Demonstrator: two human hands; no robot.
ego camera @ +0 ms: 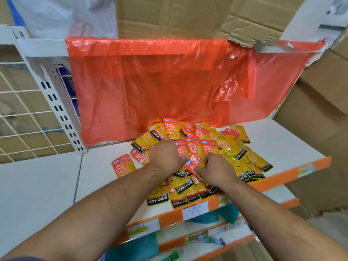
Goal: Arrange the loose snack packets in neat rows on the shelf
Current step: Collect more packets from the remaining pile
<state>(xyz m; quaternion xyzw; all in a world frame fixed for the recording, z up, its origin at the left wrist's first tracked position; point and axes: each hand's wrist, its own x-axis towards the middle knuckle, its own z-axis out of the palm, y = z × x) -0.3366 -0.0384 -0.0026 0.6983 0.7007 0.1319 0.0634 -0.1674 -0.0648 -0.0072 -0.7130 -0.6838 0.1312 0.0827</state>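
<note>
While snack packets (232, 147) lie heaped beneath, right hand (214, 170) pinching one, left hand (165, 157) curled, hold unclear.

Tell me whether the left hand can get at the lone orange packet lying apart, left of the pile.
Probably yes. The orange packet lies flat on bare shelf just left of the left hand, with nothing over it; the hand only has to leave the pile.

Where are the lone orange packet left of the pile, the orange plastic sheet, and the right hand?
lone orange packet (123, 164): head view, middle of its face.
orange plastic sheet (160, 81): head view, its flat centre.
right hand (214, 169): head view, back of the hand.
</note>
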